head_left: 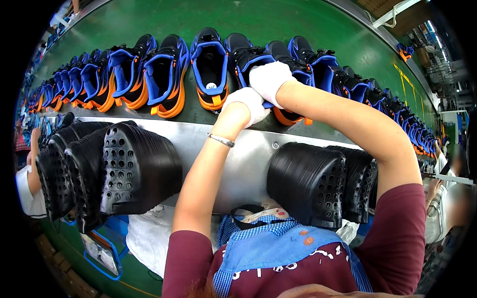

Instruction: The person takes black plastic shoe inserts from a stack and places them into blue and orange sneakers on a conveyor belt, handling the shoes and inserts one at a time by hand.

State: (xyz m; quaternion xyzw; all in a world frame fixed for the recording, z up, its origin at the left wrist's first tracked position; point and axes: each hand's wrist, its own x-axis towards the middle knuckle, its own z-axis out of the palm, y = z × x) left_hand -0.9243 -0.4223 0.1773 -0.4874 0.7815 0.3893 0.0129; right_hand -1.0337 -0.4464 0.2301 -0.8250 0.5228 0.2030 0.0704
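Note:
A black sneaker (242,48) with blue lining stands in the long row, its heel covered by my two white-gloved hands. My left hand (250,103) is closed at the heel end, low down. Just above and right of it, my right hand (271,82) is closed at the collar opening, the two gloves touching. Both sets of fingertips are hidden. To the left, another sneaker (209,64) shows a round white sticker inside and an orange heel tab. On the right, a neighbouring sneaker (284,115) with an orange sole is partly covered by my right hand and forearm.
Several matching sneakers (166,74) line the green conveyor belt (238,15) on both sides. Nearer me is a metal ledge (238,164). Black stacked shoe-shaped forms with holes stand at left (141,164) and right (308,179). Other people (32,184) work at both edges.

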